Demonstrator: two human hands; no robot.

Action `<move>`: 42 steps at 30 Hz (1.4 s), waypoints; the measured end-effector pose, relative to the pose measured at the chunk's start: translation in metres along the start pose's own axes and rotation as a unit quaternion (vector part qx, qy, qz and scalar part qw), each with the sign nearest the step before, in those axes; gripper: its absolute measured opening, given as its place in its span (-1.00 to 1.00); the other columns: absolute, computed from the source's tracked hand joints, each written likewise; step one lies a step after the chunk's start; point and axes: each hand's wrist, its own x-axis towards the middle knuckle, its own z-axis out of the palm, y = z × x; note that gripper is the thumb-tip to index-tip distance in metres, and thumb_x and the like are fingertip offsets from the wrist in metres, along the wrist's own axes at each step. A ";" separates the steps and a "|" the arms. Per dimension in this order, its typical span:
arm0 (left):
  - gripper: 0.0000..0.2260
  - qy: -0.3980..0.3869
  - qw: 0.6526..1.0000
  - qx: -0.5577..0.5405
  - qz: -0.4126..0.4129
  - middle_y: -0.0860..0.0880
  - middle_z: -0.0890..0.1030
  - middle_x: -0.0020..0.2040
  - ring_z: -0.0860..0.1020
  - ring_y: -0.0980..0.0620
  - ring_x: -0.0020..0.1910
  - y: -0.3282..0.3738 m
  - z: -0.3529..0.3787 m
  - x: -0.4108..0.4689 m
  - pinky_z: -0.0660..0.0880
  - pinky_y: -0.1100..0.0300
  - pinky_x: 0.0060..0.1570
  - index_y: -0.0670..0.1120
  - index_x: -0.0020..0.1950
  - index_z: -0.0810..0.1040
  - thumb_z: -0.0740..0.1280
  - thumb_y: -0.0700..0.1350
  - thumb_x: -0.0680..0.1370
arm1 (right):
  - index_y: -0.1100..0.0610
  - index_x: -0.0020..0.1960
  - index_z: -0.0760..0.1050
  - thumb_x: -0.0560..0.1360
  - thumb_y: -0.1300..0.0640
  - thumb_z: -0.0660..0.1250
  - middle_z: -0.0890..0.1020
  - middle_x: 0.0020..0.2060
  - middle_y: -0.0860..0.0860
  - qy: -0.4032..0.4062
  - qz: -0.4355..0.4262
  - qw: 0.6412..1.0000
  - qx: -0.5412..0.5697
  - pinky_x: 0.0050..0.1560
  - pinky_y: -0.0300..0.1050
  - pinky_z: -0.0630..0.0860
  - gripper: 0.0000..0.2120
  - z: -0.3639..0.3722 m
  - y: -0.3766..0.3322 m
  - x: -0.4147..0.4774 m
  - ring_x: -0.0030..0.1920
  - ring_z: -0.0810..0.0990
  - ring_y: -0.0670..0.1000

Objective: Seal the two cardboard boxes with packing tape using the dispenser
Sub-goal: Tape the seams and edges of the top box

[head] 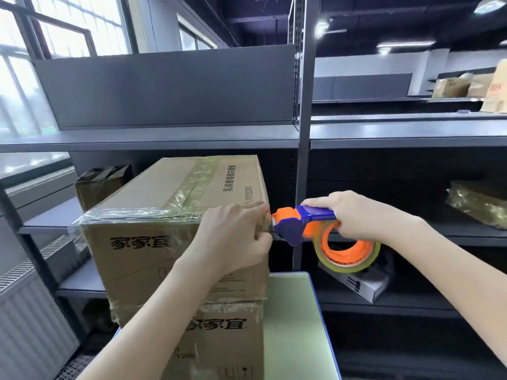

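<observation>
Your right hand [356,215] is closed around the blue handle of the dispenser [296,223], knuckles up. Your left hand [236,237] has its fingers curled at the near right top corner of the upper box [153,242], pinching the tape [131,215] there, right at the dispenser's mouth.

The dispenser is likely light, hard plastic, so take it by the handle only; expect a cutting edge at the orange and blue head. It lies roughly level, long axis left to right, head pointing left at the box corner and handle trailing right. The roll [348,253] hangs under your right hand.

The tape is thin, limp and sticky, and already wrinkles along the box's near top edge. Hold it taut and press it flat, or it will probably fold on itself.

The upper box sits on the lower box [219,338], which stands on a green cart [290,311] with a blue rim. Cardboard is stiff at edges and corners but gives in mid-panel, so brace at the corner. The upper box's long axis runs away from you toward the grey shelves [164,138], its taped top seam along it.
</observation>
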 end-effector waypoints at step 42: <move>-0.63 0.118 0.981 -0.142 -0.054 -0.07 0.66 -0.04 0.57 0.00 0.06 0.006 -0.002 -0.011 0.41 0.26 -0.01 -0.12 -0.06 0.59 0.18 0.15 0.48 | 0.04 0.54 -0.10 0.36 -0.20 0.00 0.36 0.05 0.17 0.289 0.123 0.949 -0.004 0.21 0.05 0.23 -0.19 -0.027 -0.040 0.012 0.15 0.33 0.20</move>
